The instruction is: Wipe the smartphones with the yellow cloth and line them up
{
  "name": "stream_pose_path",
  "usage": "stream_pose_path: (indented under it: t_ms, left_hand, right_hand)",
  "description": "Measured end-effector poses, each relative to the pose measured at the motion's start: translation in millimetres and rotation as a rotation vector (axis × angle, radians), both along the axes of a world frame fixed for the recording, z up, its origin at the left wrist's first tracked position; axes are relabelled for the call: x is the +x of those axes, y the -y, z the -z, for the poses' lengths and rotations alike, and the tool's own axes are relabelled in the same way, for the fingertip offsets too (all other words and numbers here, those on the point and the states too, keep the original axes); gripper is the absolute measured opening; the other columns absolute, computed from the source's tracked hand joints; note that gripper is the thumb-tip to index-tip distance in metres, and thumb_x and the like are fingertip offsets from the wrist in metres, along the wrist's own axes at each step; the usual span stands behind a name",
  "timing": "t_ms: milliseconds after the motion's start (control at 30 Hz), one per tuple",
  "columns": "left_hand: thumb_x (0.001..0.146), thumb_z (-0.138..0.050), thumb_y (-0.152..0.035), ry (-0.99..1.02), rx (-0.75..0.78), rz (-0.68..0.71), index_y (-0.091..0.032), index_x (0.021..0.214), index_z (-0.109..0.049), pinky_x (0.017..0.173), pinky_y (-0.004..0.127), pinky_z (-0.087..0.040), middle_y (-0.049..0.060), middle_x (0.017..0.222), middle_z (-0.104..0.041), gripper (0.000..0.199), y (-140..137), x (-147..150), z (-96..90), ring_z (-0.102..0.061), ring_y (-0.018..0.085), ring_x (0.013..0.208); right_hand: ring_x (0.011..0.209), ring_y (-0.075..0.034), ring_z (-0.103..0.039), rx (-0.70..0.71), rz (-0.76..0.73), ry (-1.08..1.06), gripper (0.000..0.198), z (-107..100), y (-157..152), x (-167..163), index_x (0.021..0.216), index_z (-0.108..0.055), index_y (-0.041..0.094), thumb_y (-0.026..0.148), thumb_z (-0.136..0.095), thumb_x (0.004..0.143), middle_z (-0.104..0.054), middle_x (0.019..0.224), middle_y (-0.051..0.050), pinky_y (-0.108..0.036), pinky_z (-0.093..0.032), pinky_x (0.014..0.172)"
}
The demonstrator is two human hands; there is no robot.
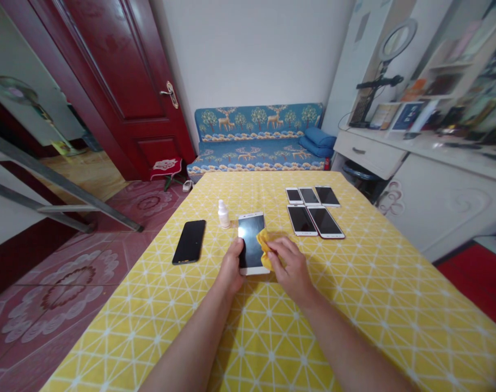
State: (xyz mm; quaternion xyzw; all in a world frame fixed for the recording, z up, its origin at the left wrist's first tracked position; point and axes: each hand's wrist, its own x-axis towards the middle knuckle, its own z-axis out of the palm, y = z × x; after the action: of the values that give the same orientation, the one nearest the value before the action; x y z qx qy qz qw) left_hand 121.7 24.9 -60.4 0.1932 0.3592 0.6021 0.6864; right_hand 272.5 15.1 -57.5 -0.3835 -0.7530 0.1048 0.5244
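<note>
A white smartphone (250, 250) with a dark screen is held up above the table, tilted toward me. My left hand (232, 264) grips its lower left edge, the thumb lying on the front. In my right hand (291, 267) a bunched yellow cloth (264, 239) is pinched, and it touches the right side of the screen. Just left of the phone's top stands a small white bottle (224, 214). Farther left a black smartphone (189, 242) lies flat on the tablecloth.
Several white-framed phones (302, 220) lie in two rows at the right rear of the yellow-patterned tablecloth (268, 337). Behind the table is a blue sofa (251, 149). A white cabinet (435, 179) with a ring light (398, 39) is on the right, a red door (125, 71) on the left.
</note>
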Motion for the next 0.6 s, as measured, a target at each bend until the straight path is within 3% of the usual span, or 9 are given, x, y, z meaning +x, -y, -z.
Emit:
stream_pose_path:
  t_ms: [167, 367, 500, 600]
  left_hand:
    - [0.074, -0.072, -0.035, -0.148, 0.084, 0.084, -0.012, 0.089, -0.069, 0.070, 0.027, -0.050, 0.007, 0.083, -0.073, 0.027, 6, 1, -0.2, -0.066, 0.019, 0.072]
    - [0.072, -0.073, -0.043, -0.207, 0.070, 0.301, -0.012, 0.092, -0.070, 0.065, 0.029, -0.047, 0.009, 0.083, -0.072, 0.037, 11, 2, -2.5, -0.064, 0.019, 0.065]
    - [0.069, -0.076, -0.041, -0.210, 0.052, 0.335, -0.012, 0.082, -0.071, 0.064, 0.028, -0.045, 0.006, 0.073, -0.070, 0.032, 11, 1, 2.0, -0.062, 0.017, 0.061]
    - [0.069, -0.077, -0.041, -0.208, 0.065, 0.345, -0.013, 0.080, -0.071, 0.065, 0.026, -0.044, 0.005, 0.073, -0.070, 0.031, 11, 1, 4.4, -0.061, 0.015, 0.063]
  right_hand:
    - [0.092, -0.019, -0.059, -0.006, 0.046, -0.169, 0.019, -5, -1, 4, 0.104, -0.064, 0.023, 0.020, -0.051, 0.091, -0.061, 0.096, -0.006, -0.036, -0.049, 0.081]
    - [0.097, -0.019, -0.058, -0.068, 0.132, -0.415, 0.015, -7, -7, 18, 0.100, -0.066, 0.024, 0.025, -0.057, 0.088, -0.057, 0.104, -0.005, -0.035, -0.048, 0.083]
    - [0.098, -0.018, -0.059, -0.240, 0.047, -0.656, 0.017, -5, -12, 19, 0.099, -0.067, 0.024, 0.029, -0.060, 0.085, -0.057, 0.118, -0.005, -0.032, -0.049, 0.080]
    - [0.086, -0.016, -0.062, -0.418, -0.066, -0.891, 0.025, -6, -13, 15, 0.099, -0.067, 0.024, 0.028, -0.068, 0.075, -0.065, 0.098, -0.003, -0.029, -0.050, 0.073]
